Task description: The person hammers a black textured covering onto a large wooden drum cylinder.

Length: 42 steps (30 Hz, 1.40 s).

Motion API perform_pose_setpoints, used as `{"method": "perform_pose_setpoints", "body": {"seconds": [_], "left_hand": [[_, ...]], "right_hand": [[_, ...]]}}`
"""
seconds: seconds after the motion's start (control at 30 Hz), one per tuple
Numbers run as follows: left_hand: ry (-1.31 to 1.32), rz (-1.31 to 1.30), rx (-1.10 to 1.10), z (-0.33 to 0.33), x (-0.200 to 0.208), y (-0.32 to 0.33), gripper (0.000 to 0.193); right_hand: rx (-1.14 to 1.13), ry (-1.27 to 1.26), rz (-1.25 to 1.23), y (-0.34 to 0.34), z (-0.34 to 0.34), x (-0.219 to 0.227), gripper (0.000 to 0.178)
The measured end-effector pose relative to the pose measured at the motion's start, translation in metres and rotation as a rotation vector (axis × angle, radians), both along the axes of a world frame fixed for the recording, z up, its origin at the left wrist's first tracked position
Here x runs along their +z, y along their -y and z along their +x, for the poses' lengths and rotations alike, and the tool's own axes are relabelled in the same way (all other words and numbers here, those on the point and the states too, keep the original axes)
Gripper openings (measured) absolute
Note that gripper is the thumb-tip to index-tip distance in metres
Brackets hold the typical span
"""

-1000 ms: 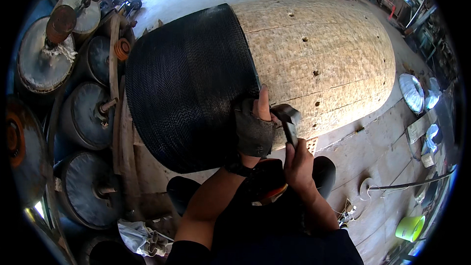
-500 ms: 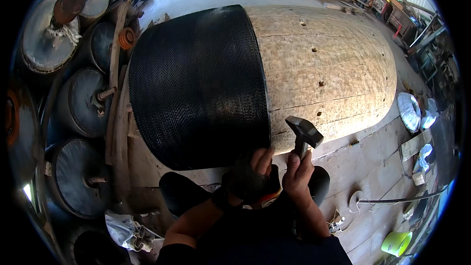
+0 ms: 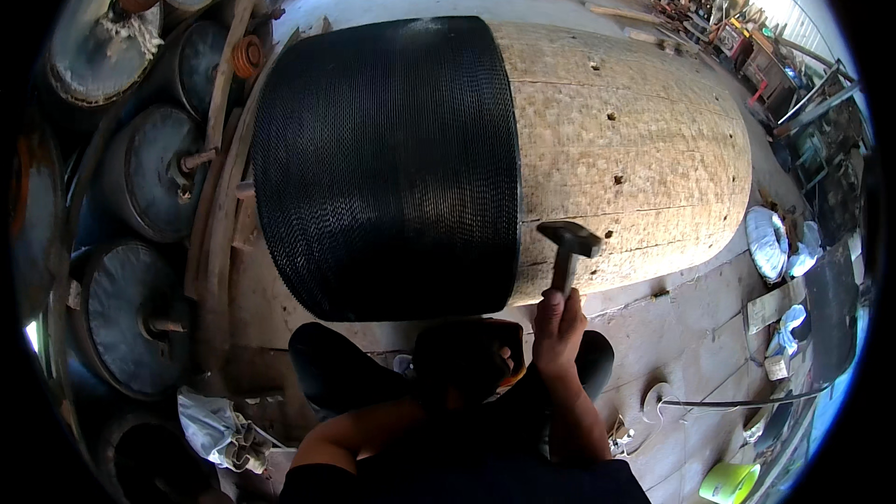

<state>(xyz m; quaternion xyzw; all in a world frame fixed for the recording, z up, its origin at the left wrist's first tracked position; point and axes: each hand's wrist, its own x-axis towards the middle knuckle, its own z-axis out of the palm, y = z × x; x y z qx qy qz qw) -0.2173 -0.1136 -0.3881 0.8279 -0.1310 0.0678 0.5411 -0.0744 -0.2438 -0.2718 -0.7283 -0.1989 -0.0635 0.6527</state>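
Observation:
My right hand [image 3: 557,329] is wrapped round the handle of a hammer [image 3: 571,239] with a dark metal head. The hammer is held upright, its head appearing over the lower edge of a large wooden drum [image 3: 635,131]. Rows of black, fine-toothed strip [image 3: 392,168] cover the drum's left half; the right half is bare wood with several small holes. My left hand [image 3: 507,355] is down at my lap, beside something with an orange-yellow edge [image 3: 516,371]. A dark shape hides nearly all of that hand, so its grip does not show.
Several dark metal rollers with shafts [image 3: 168,325] line the left side, beside long wooden beams [image 3: 217,252]. A crumpled pale sack [image 3: 213,425] lies at lower left. White wrapped coils [image 3: 767,243], a thin rod [image 3: 747,402] and a lime-green bucket [image 3: 730,483] are at the right.
My left hand has moved down from the drum's lower edge toward my lap. The right hand still holds the hammer up, its head now turned slightly. The whole view has shifted a little.

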Motion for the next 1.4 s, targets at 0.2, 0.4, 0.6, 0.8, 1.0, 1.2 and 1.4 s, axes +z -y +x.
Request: {"method": "perform_pose_setpoints", "body": {"seconds": [0.2, 0.4, 0.6, 0.8, 1.0, 1.2, 1.4], "left_hand": [[-0.056, 0.377, 0.002, 0.004, 0.022, 0.0, 0.054], [-0.033, -0.106, 0.048, 0.004, -0.023, 0.012, 0.03], [0.145, 0.731, 0.065, 0.015, 0.016, 0.011, 0.031], [0.549, 0.996, 0.249, 0.023, 0.016, 0.011, 0.025], [0.227, 0.465, 0.374, 0.047, 0.166, -0.036, 0.021], [1.096, 0.842, 0.813, 0.09, 0.213, -0.104, 0.035], [1.034, 0.935, 0.874, 0.098, 0.214, -0.107, 0.042]], "right_hand": [[0.258, -0.465, 0.317, 0.001, 0.005, 0.005, 0.049], [0.364, -0.538, 0.36, 0.0, 0.002, 0.014, 0.047], [0.167, -0.162, 0.05, -0.004, -0.009, 0.017, 0.041], [-0.144, 0.197, -0.279, 0.003, -0.006, 0.008, 0.025], [-0.085, 0.194, 0.017, 0.008, -0.021, 0.02, 0.014], [-0.094, 0.113, -0.305, 0.007, -0.009, 0.018, 0.014], [-0.054, 0.246, 0.113, 0.017, -0.016, 0.004, 0.019]]}}
